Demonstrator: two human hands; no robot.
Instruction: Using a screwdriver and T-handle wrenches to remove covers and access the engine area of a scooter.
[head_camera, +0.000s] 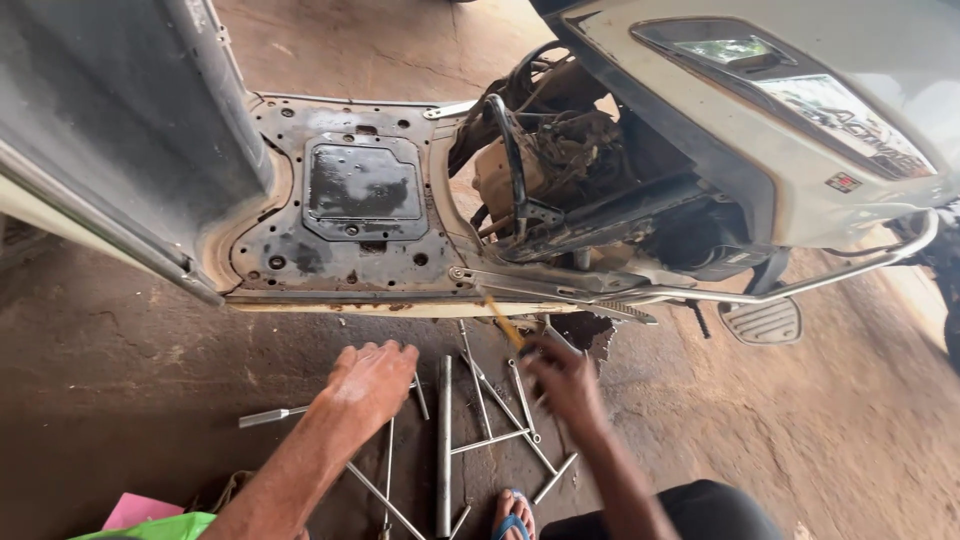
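My left hand hovers palm down over several long metal T-handle wrenches and rods spread on the dirt floor; its fingers are slightly curled and I cannot see anything in it. My right hand is blurred with motion and grips a thin tool with a yellow-orange handle that points up toward the lower edge of a stripped scooter. The scooter's bare, rusty floorboard lies just beyond both hands.
The scooter's white rear body and exposed engine area fill the upper right. A footrest hangs low at right. My foot in a blue sandal is at the bottom. A pink and green cloth lies at bottom left.
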